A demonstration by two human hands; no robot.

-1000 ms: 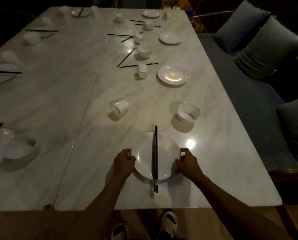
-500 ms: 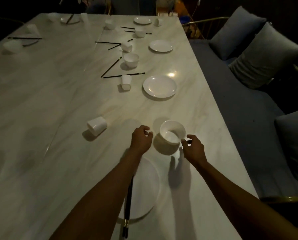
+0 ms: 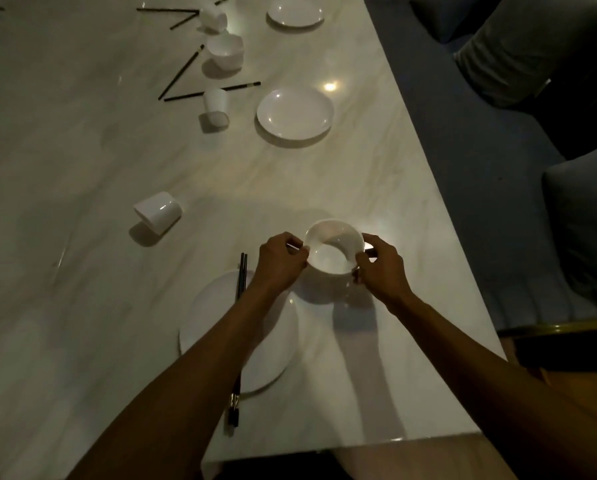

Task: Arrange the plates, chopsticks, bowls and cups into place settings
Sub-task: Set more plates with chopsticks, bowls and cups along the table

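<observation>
A white bowl (image 3: 333,244) sits between both hands, just beyond the near white plate (image 3: 214,317). My left hand (image 3: 279,263) grips its left rim and my right hand (image 3: 380,268) grips its right rim. A pair of black chopsticks (image 3: 241,275) lies across the near plate, partly hidden under my left forearm. A white cup (image 3: 158,213) lies on its side to the left. Farther off are another plate (image 3: 295,112), a tipped cup (image 3: 215,105), a second bowl (image 3: 226,50) and loose chopsticks (image 3: 182,72).
The pale marble table (image 3: 82,168) runs far to the left and ends at its right edge beside a blue-grey sofa (image 3: 480,161) with grey cushions (image 3: 532,46). A third plate (image 3: 295,12) lies at the far end.
Both hands left the near plate, reached forward and closed on the bowl's rim. The camera has moved nearer and tilted down, so the far settings have left the view.
</observation>
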